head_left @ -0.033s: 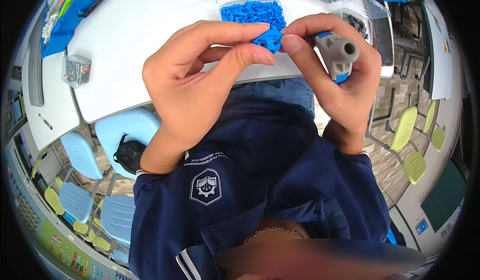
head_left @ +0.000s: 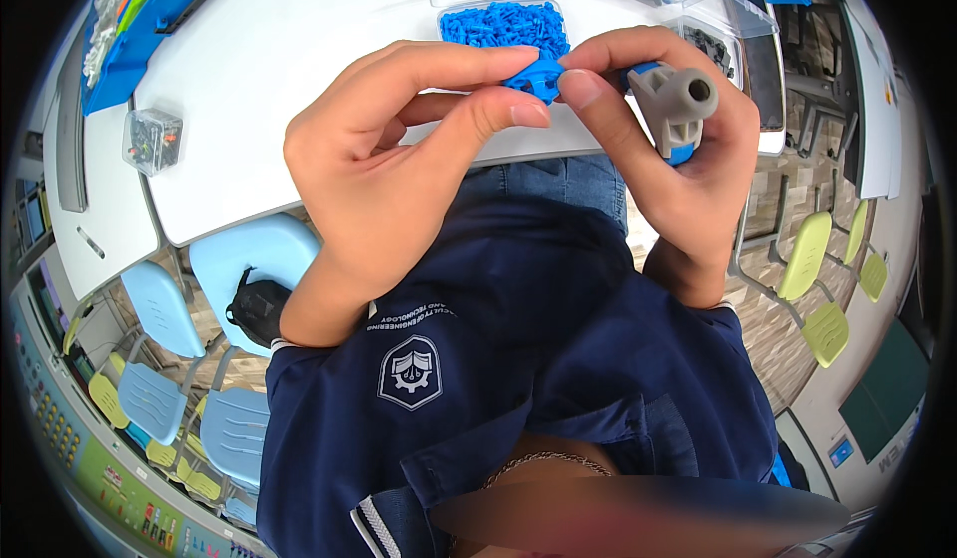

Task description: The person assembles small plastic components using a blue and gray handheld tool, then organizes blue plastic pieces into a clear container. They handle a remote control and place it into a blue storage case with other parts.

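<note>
Above the near edge of the white table (head_left: 249,110), both of my hands meet at a small rounded blue plastic building piece (head_left: 539,80) with openings in it. My left hand (head_left: 384,149) pinches its left side between thumb and fingers. On its right side rest the thumb and forefinger tips of my right hand (head_left: 688,149); whether a small part sits between them is hidden. Tucked in the same right hand is a grey and blue plastic assembly (head_left: 678,105), its grey tube end with a round hole facing up. Just beyond the hands stands a clear box (head_left: 503,28) of small blue pins.
Another clear box (head_left: 708,50) holds dark grey parts by a dark phone-like slab (head_left: 764,80). A small clear case (head_left: 153,141) sits on the left. Blue bins (head_left: 125,70) line the far left. A light blue chair (head_left: 239,259) carries a black bag (head_left: 261,307).
The blue piece has turned slightly between my fingertips, so its openings show less. My hands have barely moved.
</note>
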{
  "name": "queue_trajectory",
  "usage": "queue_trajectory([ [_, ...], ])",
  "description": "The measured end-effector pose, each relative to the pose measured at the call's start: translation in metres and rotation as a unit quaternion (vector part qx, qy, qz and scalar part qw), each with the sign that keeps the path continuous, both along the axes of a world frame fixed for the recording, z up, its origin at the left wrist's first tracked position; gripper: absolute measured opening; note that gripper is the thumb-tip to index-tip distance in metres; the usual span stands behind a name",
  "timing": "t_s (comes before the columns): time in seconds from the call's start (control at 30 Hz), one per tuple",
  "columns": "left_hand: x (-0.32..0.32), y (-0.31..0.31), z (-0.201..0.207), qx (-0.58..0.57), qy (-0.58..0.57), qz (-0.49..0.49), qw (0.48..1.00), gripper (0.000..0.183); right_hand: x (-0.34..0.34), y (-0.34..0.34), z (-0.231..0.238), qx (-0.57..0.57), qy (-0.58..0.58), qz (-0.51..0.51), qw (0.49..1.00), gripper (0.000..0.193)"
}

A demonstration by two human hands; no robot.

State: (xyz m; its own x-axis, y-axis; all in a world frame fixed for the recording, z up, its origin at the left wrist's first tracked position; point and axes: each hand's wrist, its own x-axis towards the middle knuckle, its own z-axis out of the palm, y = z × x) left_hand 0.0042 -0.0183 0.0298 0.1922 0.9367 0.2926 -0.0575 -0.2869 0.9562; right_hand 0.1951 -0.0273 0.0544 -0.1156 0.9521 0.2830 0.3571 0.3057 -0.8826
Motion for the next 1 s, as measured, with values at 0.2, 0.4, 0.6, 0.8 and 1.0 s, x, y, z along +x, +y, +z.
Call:
queue_trajectory([
  [0.2, -0.0018, 0.0016, -0.0027, 0.095, 0.069, 0.025, 0.993, 0.026, -0.0035, 0.0005, 0.0021, -0.04, 0.037, -0.008, 0.998, 0.016],
  [0.4, -0.0006, -0.0002, -0.0008, 0.092, 0.064, 0.032, 0.993, 0.025, -0.0003, 0.0018, 0.0029, -0.082, 0.071, 0.004, 0.994, 0.015],
  [0.6, -0.002, 0.0032, 0.0012, 0.13, 0.076, 0.029, 0.988, 0.027, 0.0018, 0.0013, 0.004, -0.12, 0.085, 0.002, 0.989, 0.016],
  [0.8, -0.0045, 0.0032, 0.0029, 0.152, 0.113, 0.018, 0.982, 0.027, -0.0013, -0.0003, 0.0049, -0.17, 0.158, -0.004, 0.973, 0.014],
  [1.0, -0.0046, 0.0024, 0.0037, 0.111, 0.097, 0.003, 0.989, 0.028, 0.0027, 0.0012, 0.0048, -0.125, 0.108, 0.033, 0.986, 0.008],
])
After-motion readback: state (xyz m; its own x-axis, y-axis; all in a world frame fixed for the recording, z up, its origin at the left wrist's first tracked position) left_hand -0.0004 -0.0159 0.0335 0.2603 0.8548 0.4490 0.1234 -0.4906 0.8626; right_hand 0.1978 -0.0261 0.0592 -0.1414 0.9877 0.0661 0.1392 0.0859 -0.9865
